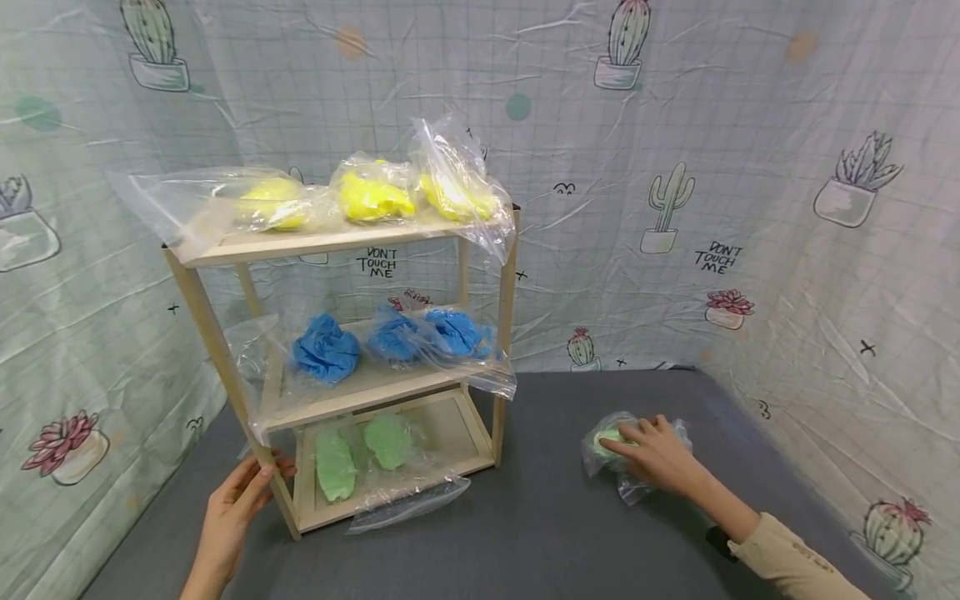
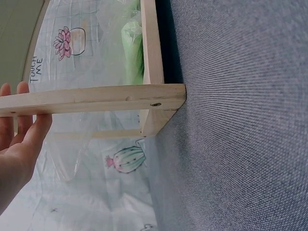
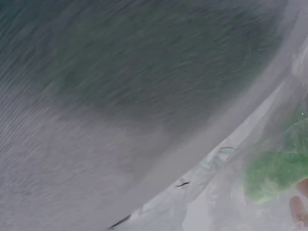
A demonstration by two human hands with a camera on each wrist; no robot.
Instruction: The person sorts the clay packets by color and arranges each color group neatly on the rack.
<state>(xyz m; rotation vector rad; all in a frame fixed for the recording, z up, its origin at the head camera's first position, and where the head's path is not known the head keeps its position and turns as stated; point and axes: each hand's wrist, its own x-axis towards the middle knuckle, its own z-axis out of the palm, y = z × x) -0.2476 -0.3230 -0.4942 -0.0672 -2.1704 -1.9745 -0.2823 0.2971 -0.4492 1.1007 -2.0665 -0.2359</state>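
Observation:
A small wooden three-tier shelf (image 1: 352, 400) stands on the left of the table. My left hand (image 1: 228, 508) grips its front left post (image 1: 279, 492) low down; in the left wrist view, fingers (image 2: 23, 88) reach round that post. To the right of the shelf, my right hand (image 1: 660, 454) holds a clear plastic bag with a soft green lump (image 1: 606, 438) inside, just over the table or on it; I cannot tell which. In the right wrist view, fingertips (image 3: 297, 211) touch the bag beside the green lump (image 3: 269, 178).
Bagged yellow lumps (image 1: 375, 198) lie on the top tier, bagged blue ones (image 1: 326, 348) on the middle, and two bagged green ones (image 1: 335, 467) on the bottom. Bag edges overhang the tiers. A cactus-print cloth (image 1: 600, 250) hangs behind the dark grey table (image 1: 540, 517).

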